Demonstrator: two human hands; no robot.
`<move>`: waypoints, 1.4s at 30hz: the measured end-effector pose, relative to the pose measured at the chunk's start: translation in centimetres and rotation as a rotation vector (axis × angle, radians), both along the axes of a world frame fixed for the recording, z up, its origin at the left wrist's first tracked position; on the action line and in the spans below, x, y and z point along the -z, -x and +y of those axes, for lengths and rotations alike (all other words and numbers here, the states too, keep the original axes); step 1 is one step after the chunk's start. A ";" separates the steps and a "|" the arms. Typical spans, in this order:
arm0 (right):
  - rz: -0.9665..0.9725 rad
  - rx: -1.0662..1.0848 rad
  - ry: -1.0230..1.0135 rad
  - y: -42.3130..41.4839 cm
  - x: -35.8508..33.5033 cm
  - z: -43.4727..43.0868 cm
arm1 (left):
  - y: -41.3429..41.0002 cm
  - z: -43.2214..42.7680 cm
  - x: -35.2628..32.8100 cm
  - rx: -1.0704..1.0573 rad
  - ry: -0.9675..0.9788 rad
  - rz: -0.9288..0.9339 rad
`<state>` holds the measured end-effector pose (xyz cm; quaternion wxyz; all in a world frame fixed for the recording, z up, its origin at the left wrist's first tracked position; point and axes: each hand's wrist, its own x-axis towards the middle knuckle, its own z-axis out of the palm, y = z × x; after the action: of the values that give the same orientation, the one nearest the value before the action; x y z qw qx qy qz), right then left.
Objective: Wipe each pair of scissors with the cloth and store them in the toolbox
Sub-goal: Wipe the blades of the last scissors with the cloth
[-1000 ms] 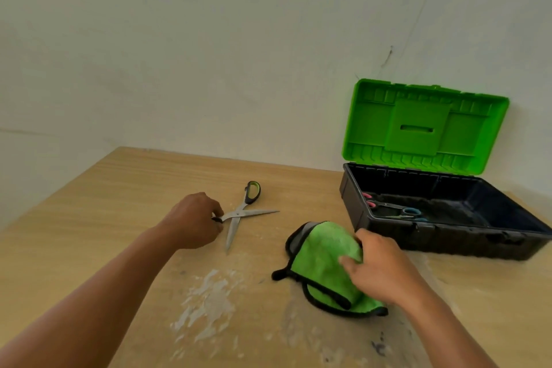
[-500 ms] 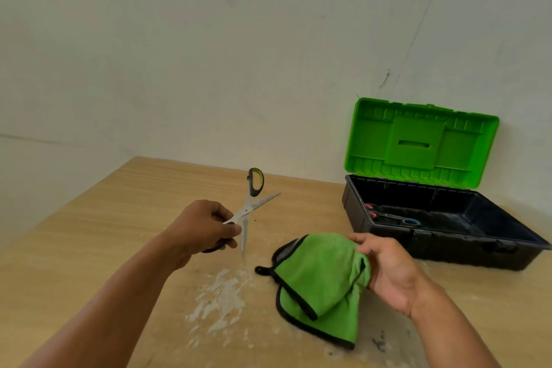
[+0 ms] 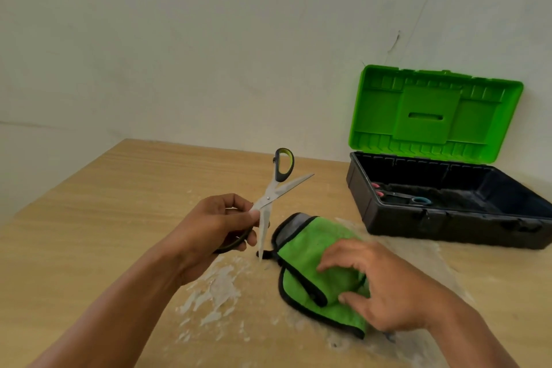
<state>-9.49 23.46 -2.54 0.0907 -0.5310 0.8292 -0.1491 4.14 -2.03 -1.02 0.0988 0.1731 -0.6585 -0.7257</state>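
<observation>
place: bare workroom | cues: white-smeared wooden table (image 3: pixel 119 218); plain wall (image 3: pixel 209 54); open toolbox (image 3: pixel 448 227)

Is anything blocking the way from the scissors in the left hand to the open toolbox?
Nothing visible. The scissors in the left hand are raised above the table, the toolbox has its lid up, and the cloth lies low on the table, below that path.

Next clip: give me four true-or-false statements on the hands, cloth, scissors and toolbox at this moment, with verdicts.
1. The left hand holds the black-handled scissors with blades apart. True.
2. The right hand has its fingers curled on the green cloth. True.
3. The toolbox has its lid shut. False: the lid stands open.
4. The toolbox is empty. False: other scissors lie inside.
</observation>
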 end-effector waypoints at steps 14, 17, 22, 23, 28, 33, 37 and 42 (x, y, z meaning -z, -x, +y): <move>-0.007 0.018 -0.053 0.2 0.5 -0.1 | 0.3 1.8 1.6 -0.034 -0.063 0.009; -0.029 0.024 -0.038 0.4 0.7 0.1 | 0.3 1.7 1.6 -0.045 -0.060 0.013; -0.001 0.046 0.238 0.9 1.6 -0.3 | 0.2 1.6 1.4 -0.067 -0.023 -0.003; -0.025 0.038 0.310 0.8 1.5 -0.2 | 0.2 1.5 1.4 -0.070 -0.015 -0.002; -0.223 -0.041 0.205 0.2 -0.1 0.7 | 0.1 1.8 1.2 -0.074 0.005 0.002; -0.020 0.128 0.277 0.6 0.8 0.0 | 0.1 2.0 1.3 -0.074 -0.004 0.005; 0.093 0.484 0.114 1.0 1.5 -0.2 | 0.2 2.1 1.4 -0.079 -0.033 0.021; -0.024 0.572 -0.024 0.4 1.1 -0.5 | 0.2 2.3 1.3 -0.079 -0.040 0.020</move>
<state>-9.91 22.98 -3.61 0.0608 -0.2724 0.9460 -0.1650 3.89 0.31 -2.27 0.1305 0.1937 -0.6354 -0.7360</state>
